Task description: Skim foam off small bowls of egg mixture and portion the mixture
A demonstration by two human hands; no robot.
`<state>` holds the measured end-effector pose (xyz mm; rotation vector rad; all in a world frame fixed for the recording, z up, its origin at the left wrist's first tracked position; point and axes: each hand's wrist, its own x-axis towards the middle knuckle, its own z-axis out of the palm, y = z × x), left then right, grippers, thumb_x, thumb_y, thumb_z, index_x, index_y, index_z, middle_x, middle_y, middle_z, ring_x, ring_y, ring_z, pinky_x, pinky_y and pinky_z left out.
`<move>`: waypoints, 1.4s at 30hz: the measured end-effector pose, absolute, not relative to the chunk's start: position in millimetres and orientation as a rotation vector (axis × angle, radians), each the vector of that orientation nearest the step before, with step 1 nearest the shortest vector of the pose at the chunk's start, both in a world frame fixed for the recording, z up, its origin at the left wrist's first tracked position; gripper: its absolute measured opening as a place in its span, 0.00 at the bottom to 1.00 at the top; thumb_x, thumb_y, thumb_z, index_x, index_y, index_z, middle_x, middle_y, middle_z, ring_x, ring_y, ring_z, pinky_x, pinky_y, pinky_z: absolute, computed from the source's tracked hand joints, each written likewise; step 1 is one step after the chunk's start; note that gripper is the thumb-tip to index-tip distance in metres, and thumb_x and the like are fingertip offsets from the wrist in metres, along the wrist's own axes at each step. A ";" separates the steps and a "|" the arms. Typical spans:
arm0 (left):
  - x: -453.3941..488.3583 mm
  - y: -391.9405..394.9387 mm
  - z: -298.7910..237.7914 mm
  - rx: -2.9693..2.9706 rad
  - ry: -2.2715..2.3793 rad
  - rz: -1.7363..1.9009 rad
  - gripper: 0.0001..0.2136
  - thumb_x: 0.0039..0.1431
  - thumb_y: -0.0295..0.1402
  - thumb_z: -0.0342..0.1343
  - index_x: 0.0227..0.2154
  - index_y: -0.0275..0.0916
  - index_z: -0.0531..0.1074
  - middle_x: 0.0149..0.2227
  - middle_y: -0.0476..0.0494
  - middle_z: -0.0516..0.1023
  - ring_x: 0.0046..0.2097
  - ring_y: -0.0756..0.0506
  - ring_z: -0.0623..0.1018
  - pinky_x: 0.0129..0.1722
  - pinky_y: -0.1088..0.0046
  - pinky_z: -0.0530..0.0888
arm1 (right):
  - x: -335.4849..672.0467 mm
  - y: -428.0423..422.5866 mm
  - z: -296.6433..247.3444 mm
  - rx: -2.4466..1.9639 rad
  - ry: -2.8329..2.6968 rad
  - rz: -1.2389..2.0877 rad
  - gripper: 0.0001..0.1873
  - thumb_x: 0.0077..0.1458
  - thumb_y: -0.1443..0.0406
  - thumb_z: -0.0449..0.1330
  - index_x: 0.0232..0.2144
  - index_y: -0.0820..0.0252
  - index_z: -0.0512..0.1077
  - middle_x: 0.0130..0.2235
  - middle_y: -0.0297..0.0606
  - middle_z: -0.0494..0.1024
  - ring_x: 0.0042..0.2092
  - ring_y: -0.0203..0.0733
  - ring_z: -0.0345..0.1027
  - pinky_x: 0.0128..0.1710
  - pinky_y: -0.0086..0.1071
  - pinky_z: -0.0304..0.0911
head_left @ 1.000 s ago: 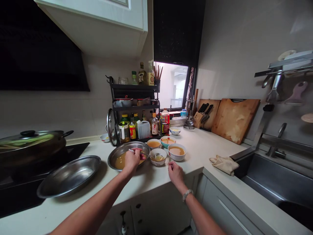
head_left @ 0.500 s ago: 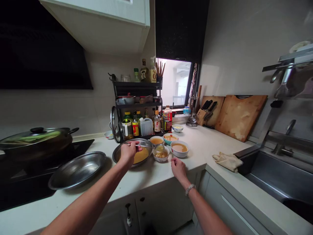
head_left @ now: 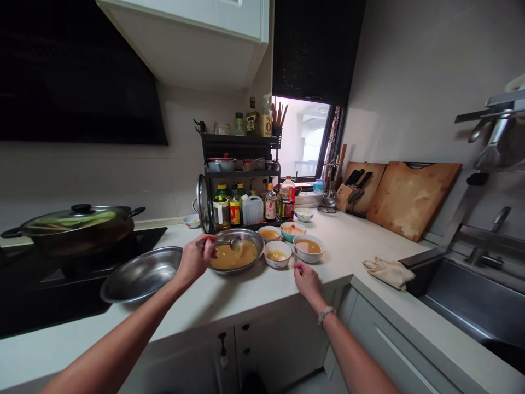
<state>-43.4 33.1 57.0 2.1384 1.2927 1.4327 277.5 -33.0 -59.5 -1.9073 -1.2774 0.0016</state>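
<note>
My left hand [head_left: 196, 256] is closed round the handle of a metal ladle [head_left: 235, 243]. The ladle's bowl is over the shallow steel basin [head_left: 260, 253], which holds a yellow-brown liquid with pale bits. Just right of the basin stands a small white bowl [head_left: 278, 265] with some of the liquid in it. My right hand [head_left: 307, 282] is a loose fist near the counter's front edge, below a fuller white bowl [head_left: 308, 257]; I see nothing in its fingers. Behind are another filled bowl [head_left: 269, 234] and a green-sided bowl [head_left: 292, 237] of similar liquid.
An overturned-looking lid-free steel basin [head_left: 143, 273] sits at the left beside a lidded pan [head_left: 82, 230] on the stove. A black rack [head_left: 241, 175] of bottles stands behind. Rightward are a knife block [head_left: 348, 194], cutting boards [head_left: 414, 197], a cloth [head_left: 389, 272] and the sink [head_left: 471, 301].
My left hand has moved the ladle left, from over the small white bowl to over the basin. The right hand stays near the bowls. The view has shifted slightly.
</note>
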 end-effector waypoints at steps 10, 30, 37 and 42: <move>-19.3 8.5 56.0 2.409 0.957 1.658 0.10 0.61 0.31 0.43 0.36 0.37 0.70 0.28 0.48 0.74 0.26 0.51 0.76 0.30 0.76 0.72 | 276.0 -32.9 -61.4 -1.863 -1.289 -0.043 0.12 0.53 0.68 0.50 0.28 0.58 0.74 0.28 0.39 0.78 0.30 0.39 0.69 0.28 0.27 0.53; 73.8 23.0 32.6 1.834 1.088 1.262 0.11 0.56 0.31 0.45 0.31 0.36 0.72 0.17 0.49 0.74 0.21 0.47 0.77 0.25 0.73 0.72 | 275.3 -32.6 -66.9 -1.831 -1.260 -0.039 0.13 0.53 0.66 0.49 0.29 0.58 0.74 0.26 0.37 0.77 0.28 0.39 0.68 0.28 0.27 0.53; 70.2 30.1 40.4 1.293 1.126 1.365 0.08 0.51 0.27 0.46 0.28 0.34 0.71 0.18 0.45 0.76 0.19 0.46 0.77 0.22 0.71 0.74 | 274.3 -34.1 -64.2 -1.836 -1.272 -0.025 0.13 0.53 0.66 0.49 0.29 0.57 0.74 0.28 0.37 0.78 0.30 0.39 0.68 0.29 0.27 0.54; 63.8 31.6 45.8 1.300 1.093 1.419 0.10 0.49 0.28 0.47 0.29 0.32 0.73 0.16 0.46 0.75 0.20 0.45 0.77 0.23 0.71 0.75 | 274.7 -33.9 -64.7 -1.822 -1.277 -0.024 0.13 0.53 0.66 0.49 0.30 0.58 0.74 0.28 0.38 0.78 0.30 0.39 0.68 0.29 0.27 0.54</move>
